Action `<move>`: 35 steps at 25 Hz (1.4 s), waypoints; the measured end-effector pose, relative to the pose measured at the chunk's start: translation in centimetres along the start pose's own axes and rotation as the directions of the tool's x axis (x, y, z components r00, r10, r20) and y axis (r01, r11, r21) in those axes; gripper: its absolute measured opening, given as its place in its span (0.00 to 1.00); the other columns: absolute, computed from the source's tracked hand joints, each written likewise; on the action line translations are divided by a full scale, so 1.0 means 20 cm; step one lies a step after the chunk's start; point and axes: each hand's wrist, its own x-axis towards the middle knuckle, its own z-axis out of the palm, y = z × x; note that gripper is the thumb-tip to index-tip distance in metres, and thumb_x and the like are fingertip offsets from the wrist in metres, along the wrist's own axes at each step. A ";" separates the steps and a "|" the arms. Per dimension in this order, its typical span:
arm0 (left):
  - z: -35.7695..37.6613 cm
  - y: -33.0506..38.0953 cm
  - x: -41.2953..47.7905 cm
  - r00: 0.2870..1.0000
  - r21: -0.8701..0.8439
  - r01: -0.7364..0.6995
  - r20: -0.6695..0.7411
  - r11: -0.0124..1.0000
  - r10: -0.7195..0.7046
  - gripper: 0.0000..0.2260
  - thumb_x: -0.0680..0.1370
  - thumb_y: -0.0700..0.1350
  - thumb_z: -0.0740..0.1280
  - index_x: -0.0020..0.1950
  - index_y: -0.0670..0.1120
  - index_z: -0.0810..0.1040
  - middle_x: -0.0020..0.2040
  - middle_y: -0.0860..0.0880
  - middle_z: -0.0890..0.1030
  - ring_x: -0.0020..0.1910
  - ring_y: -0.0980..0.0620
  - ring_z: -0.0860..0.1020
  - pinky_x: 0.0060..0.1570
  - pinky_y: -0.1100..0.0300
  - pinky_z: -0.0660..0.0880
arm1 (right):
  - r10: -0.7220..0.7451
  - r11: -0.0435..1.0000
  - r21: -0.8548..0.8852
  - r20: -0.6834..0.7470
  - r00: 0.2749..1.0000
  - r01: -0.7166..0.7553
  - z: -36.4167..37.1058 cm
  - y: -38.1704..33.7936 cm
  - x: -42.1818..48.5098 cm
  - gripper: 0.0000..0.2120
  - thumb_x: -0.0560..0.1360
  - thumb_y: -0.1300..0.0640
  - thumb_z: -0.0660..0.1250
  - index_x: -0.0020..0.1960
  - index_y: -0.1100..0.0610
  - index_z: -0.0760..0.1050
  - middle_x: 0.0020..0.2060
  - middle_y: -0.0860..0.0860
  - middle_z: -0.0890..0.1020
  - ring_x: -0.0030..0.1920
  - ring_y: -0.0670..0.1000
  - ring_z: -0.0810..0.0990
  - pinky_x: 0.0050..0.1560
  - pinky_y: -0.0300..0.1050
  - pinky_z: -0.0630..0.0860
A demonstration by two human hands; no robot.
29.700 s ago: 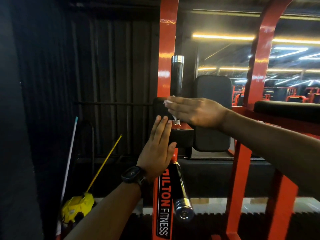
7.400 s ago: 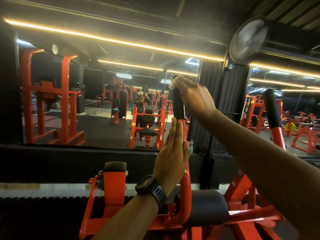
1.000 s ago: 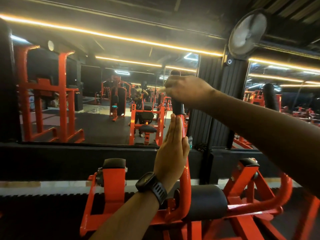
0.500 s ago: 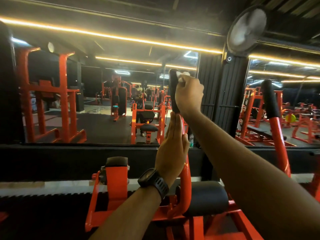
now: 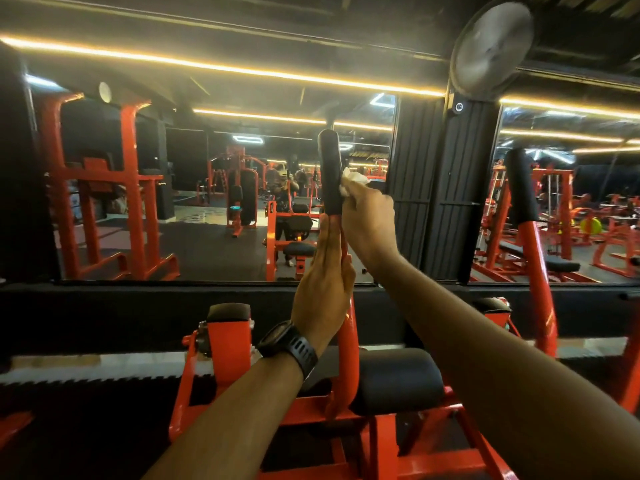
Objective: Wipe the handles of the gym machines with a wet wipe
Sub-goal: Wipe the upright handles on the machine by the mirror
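Observation:
An upright black foam handle (image 5: 330, 171) tops a red steel arm (image 5: 349, 327) of the machine in front of me. My right hand (image 5: 369, 221) holds a crumpled white wet wipe (image 5: 351, 180) against the handle's right side, near its lower end. My left hand (image 5: 325, 282), a black watch on its wrist, lies flat with straight fingers against the red arm just below the grip. A second black handle (image 5: 521, 185) on its own red arm stands untouched to the right.
A black seat pad (image 5: 398, 379) and a small black-topped red post (image 5: 228, 337) sit low on the machine. Behind is a wall mirror (image 5: 207, 202) reflecting red gym machines, a dark ribbed pillar (image 5: 450, 188) and a wall fan (image 5: 491, 46) above it.
My right hand has slid the wipe down the handle from its top to its lower right side. My left hand stays flat on the red arm.

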 end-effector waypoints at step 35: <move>0.17 1.16 -0.24 0.957 -0.713 0.243 0.064 0.658 -0.284 0.05 0.79 0.44 0.70 0.52 0.52 0.77 0.52 0.48 0.81 0.51 0.50 0.81 0.48 0.54 0.81 | 0.345 0.786 0.527 0.058 0.937 -0.323 -1.27 0.12 -0.82 0.09 0.80 0.58 0.67 0.55 0.64 0.78 0.47 0.62 0.83 0.45 0.56 0.82 0.52 0.56 0.80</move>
